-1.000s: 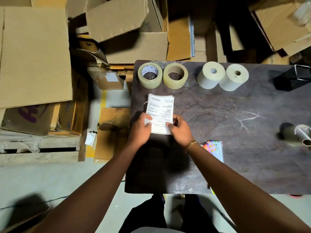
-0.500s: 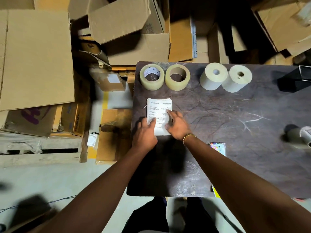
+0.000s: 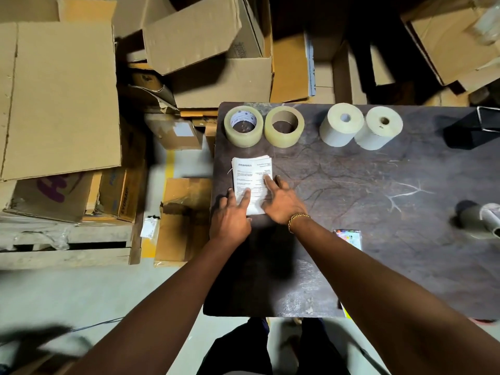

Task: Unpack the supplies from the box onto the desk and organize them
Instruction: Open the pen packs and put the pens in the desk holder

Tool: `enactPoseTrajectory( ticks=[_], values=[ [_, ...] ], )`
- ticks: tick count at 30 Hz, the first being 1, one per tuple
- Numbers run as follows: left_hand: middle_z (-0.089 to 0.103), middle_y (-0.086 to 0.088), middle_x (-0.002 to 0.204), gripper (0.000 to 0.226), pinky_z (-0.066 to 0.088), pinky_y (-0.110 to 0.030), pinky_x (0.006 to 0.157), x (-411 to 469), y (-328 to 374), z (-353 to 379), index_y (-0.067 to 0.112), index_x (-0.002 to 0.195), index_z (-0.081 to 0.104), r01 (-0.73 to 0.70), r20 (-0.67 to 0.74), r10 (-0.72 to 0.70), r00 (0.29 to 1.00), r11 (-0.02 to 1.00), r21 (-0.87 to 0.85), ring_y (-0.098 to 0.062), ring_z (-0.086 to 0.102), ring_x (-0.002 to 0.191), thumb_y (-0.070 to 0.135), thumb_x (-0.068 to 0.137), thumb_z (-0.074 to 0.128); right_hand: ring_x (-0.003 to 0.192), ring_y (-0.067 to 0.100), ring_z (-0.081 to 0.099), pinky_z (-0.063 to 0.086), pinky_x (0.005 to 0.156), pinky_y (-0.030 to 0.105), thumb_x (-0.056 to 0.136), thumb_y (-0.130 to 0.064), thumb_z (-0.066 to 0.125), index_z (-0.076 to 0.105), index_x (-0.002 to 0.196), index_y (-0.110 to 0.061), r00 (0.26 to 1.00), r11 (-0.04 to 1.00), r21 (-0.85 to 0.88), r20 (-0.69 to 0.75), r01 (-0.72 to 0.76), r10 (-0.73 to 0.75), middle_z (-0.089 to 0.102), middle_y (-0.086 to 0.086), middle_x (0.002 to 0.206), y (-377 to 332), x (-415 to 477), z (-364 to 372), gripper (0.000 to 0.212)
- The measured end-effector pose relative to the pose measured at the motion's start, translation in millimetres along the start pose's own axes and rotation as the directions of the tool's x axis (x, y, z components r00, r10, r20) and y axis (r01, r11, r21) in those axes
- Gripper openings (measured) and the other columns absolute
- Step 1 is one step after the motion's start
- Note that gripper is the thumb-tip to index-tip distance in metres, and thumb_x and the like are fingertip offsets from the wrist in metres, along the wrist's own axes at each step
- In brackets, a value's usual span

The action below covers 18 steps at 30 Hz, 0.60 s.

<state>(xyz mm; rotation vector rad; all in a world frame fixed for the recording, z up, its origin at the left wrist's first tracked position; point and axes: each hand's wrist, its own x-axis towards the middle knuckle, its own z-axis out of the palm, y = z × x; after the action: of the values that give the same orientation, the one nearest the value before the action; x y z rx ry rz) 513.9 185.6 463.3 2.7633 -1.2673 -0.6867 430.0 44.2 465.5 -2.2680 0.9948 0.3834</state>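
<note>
A stack of white printed papers (image 3: 250, 174) lies flat near the left edge of the dark desk (image 3: 378, 239). My left hand (image 3: 231, 216) rests on its lower left corner with fingers spread. My right hand (image 3: 280, 200), with a gold bracelet at the wrist, presses flat on its lower right part. Behind the papers stand two clear tape rolls (image 3: 243, 126) (image 3: 284, 126). Two white paper rolls (image 3: 341, 128) (image 3: 378, 128) stand to their right. A colourful packet (image 3: 349, 238) lies by my right forearm.
An open cardboard box (image 3: 221, 79) and many flattened cartons (image 3: 62, 98) crowd the floor behind and left of the desk. A black box (image 3: 473, 131) sits at the desk's far right, with a pale roll (image 3: 484, 220) lying below it. A wooden pallet (image 3: 67, 247) lies at left.
The papers went from held and slightly tilted to lying flat and square on the desk. Both hands loosened their pinch and now press on top with fingers spread.
</note>
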Motion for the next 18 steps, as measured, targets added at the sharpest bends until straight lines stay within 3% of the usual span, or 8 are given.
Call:
enactPoseTrajectory(
  ticks=[2,4,8,11,13,15,17,18],
  values=[
    [0.014,-0.017,0.160,0.086,0.038,-0.045,0.106,-7.2,0.0,-2.3,0.031,0.153,0.011,0.019,-0.028,-0.018,0.999,0.999,0.028,-0.037,0.030,0.134,0.049,0.085,0.059,0.136,0.032,0.041,0.041,0.109,0.047,0.085,-0.037,0.058,0.020,0.153,-0.034,0.998,0.995,0.103,-0.065,-0.003,0.010,0.023,0.006,0.159,6.9,-8.4,-8.1,0.079],
    [0.019,-0.015,0.158,0.085,0.039,-0.045,0.103,-18.7,3.9,-5.5,0.027,0.152,0.020,0.008,-0.118,-0.002,0.993,0.999,0.051,-0.035,0.034,0.130,0.052,0.082,0.059,0.129,0.025,0.048,0.041,0.109,0.040,0.087,-0.032,0.062,0.033,0.150,-0.027,0.987,0.963,0.267,-0.160,0.041,0.002,0.040,0.006,0.149,21.5,-28.2,-17.1,0.069],
    [0.041,-0.005,0.144,0.062,0.042,-0.042,0.098,-46.3,32.2,-2.6,0.026,0.138,0.046,-0.226,-0.265,0.209,0.941,0.974,-0.035,-0.028,0.043,0.124,0.044,0.080,0.059,0.105,0.011,0.061,0.045,0.100,0.028,0.088,-0.014,0.066,0.064,0.114,-0.015,0.962,0.888,0.453,-0.269,0.085,0.045,0.065,-0.002,0.110,83.4,-89.9,-25.8,0.026],
    [0.055,-0.004,0.127,0.045,0.046,-0.036,0.099,-62.6,74.3,16.2,0.025,0.125,0.058,-0.296,-0.076,0.290,0.954,0.876,-0.381,-0.024,0.054,0.114,0.035,0.081,0.061,0.075,-0.010,0.060,0.045,0.077,0.015,0.087,-0.001,0.066,0.065,0.094,-0.008,0.915,0.811,0.584,-0.320,-0.014,0.246,0.067,0.001,0.094,136.7,-140.6,-29.8,0.010],
    [0.062,-0.006,0.117,0.035,0.048,-0.030,0.094,-73.3,109.5,31.0,0.019,0.118,0.064,-0.161,0.134,0.298,0.945,0.781,-0.603,-0.022,0.060,0.105,0.025,0.084,0.068,0.060,-0.006,0.057,0.045,0.066,0.018,0.087,0.002,0.065,0.062,0.092,-0.009,0.877,0.739,0.669,-0.304,-0.081,0.372,0.064,0.003,0.082,163.6,-169.9,-28.6,0.013],
    [0.065,-0.008,0.105,0.030,0.046,-0.025,0.079,-86.4,144.7,47.7,0.010,0.114,0.065,0.013,0.283,0.286,0.915,0.682,-0.732,-0.018,0.060,0.092,0.011,0.085,0.070,0.058,0.002,0.054,0.044,0.059,0.018,0.085,0.008,0.063,0.060,0.090,-0.009,0.864,0.692,0.708,-0.256,-0.139,0.435,0.061,-0.001,0.074,180.4,-195.7,-23.2,0.018],
    [0.060,-0.005,0.097,0.030,0.039,-0.021,0.059,-99.0,169.4,59.0,0.009,0.115,0.064,0.197,0.394,0.239,0.887,0.578,-0.792,-0.012,0.052,0.073,0.003,0.086,0.065,0.062,0.002,0.055,0.045,0.062,0.015,0.084,0.006,0.067,0.060,0.089,-0.009,0.877,0.692,0.696,-0.198,-0.188,0.437,0.062,-0.001,0.075,187.7,-212.3,-10.3,0.017],
    [0.059,-0.003,0.096,0.031,0.036,-0.022,0.057,-103.0,178.1,64.0,0.011,0.116,0.063,0.260,0.430,0.211,0.878,0.546,-0.797,-0.011,0.049,0.070,0.003,0.086,0.064,0.065,0.003,0.056,0.046,0.065,0.016,0.082,-0.001,0.071,0.061,0.090,-0.009,0.891,0.691,0.692,-0.158,-0.207,0.426,0.064,0.001,0.078,189.5,-218.2,-2.8,0.015]
  ],
)
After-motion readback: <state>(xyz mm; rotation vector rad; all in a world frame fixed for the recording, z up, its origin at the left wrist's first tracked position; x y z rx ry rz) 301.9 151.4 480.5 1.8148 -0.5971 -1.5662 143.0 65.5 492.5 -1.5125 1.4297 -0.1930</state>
